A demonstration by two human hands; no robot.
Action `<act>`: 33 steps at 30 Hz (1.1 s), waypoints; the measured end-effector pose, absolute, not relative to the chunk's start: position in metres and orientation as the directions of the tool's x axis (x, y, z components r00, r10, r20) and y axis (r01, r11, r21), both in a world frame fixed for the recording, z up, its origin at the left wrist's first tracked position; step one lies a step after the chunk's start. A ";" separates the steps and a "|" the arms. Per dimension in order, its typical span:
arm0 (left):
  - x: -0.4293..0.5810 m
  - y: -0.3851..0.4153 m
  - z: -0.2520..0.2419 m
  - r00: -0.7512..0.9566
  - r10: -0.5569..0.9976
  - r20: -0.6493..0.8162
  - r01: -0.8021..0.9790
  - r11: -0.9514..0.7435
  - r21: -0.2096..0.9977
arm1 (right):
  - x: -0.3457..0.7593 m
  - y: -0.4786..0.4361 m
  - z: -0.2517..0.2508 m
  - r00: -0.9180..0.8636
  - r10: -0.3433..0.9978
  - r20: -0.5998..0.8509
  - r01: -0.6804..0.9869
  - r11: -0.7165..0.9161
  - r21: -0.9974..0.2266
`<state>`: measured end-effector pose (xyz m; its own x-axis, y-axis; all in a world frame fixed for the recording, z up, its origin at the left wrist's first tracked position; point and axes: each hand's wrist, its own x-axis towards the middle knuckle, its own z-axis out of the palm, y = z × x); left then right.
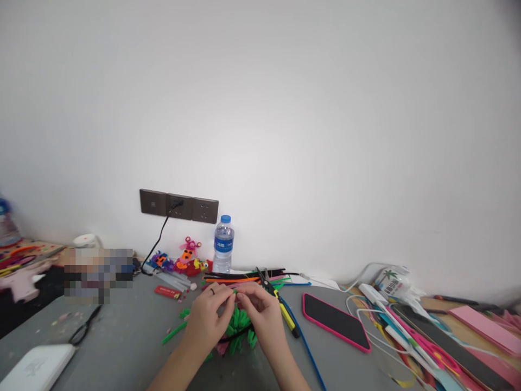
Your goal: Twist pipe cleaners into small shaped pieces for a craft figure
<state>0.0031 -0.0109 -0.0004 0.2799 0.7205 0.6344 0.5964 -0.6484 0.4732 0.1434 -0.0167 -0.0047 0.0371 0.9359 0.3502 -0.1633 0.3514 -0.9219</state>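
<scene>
My left hand (208, 317) and my right hand (262, 315) meet over the grey table (122, 336), fingertips pinched together on a green pipe-cleaner piece (240, 326). A ring shows on a left finger. Green fuzzy loops bunch under both hands, with a dark stem running across them. A loose green pipe cleaner (174, 332) lies just left of my left hand. Behind my hands lies a bundle of black, orange and pink pipe cleaners (244, 277), and pliers with yellow handles (280, 309) rest beside my right hand.
A phone in a pink case (336, 321) lies to the right, past it cables, pens and pink scissors (431, 350). A water bottle (223, 244) and small colourful figures (185, 259) stand by the wall under a socket strip (179, 206). Black scissors (85, 326) and a white box (35, 368) sit left.
</scene>
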 end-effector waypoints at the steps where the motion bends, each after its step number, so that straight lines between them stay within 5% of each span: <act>1: 0.003 -0.011 0.001 0.292 0.710 0.640 0.601 -0.657 0.455 | 0.144 -0.017 -0.004 0.036 0.933 0.359 -0.157 0.360 -0.920; 33: -0.004 -0.007 0.000 0.313 0.648 0.695 0.639 -0.685 0.350 | 0.142 -0.017 -0.004 -0.021 0.894 0.448 -0.081 0.445 -0.892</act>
